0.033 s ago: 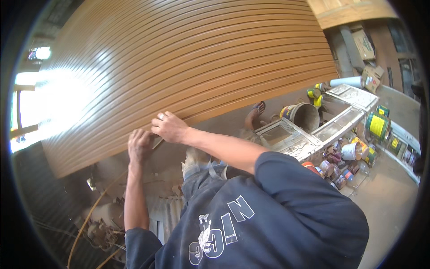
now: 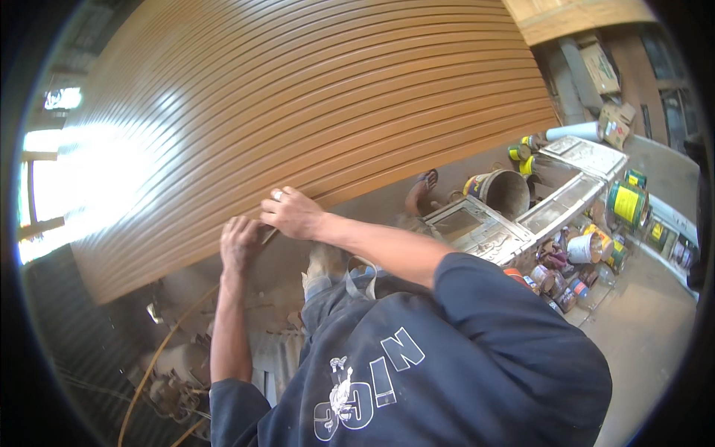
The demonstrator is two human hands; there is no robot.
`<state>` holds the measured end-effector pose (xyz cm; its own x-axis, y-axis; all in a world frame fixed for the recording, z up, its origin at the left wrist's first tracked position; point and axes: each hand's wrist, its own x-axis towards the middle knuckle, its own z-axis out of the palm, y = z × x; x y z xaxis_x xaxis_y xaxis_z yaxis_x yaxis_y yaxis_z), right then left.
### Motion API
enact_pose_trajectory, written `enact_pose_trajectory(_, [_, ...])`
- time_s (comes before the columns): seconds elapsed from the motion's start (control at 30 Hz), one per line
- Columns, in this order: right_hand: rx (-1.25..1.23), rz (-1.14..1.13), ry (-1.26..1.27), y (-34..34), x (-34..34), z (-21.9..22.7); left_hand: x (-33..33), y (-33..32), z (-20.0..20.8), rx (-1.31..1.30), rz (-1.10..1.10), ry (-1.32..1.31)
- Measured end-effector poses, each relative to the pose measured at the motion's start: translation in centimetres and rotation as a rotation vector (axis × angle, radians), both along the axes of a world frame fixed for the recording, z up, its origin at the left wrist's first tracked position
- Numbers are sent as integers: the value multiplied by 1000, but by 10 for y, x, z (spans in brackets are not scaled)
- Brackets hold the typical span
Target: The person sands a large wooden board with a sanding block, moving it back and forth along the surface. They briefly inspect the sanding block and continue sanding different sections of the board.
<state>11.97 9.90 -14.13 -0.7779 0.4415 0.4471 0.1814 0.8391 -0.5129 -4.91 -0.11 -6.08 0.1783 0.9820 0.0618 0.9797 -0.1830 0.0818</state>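
Observation:
A large brown panel (image 2: 372, 97) with long parallel grooves spreads out in front of me. Both hands are at its near edge, close together. My left hand (image 2: 242, 237) is closed there with its fingers curled over the edge; whatever it holds is hidden. Just right of it, my right hand (image 2: 293, 213), with a ring on one finger, has its fingers bent and pressed together over the edge. A thin pale strip (image 2: 269, 236) shows below the fingers between the hands. It is too small to name, and I cannot tell which hand grips it.
To the right, an old white carved frame (image 2: 491, 231) lies among tins and jars. A dirty bucket (image 2: 508, 194) lies tipped beside it. At lower left are a yellow hose (image 2: 153, 350) and a dusty machine (image 2: 167, 387). Cardboard boxes (image 2: 617, 123) stand at far right.
Both hands have shifted slightly to the right along the panel's edge. The pale strip between them shows a little higher and more to the right.

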Motion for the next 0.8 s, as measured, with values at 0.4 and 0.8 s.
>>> enact_pose_trajectory(0.4, [96, -161, -62, 145, 341, 0, 262, 188, -31, -107, -474, -167])
enact_pose_trajectory(0.8, [95, -542, -264, 274, 621, -24, 552, 373, -97, -13, -595, -270])
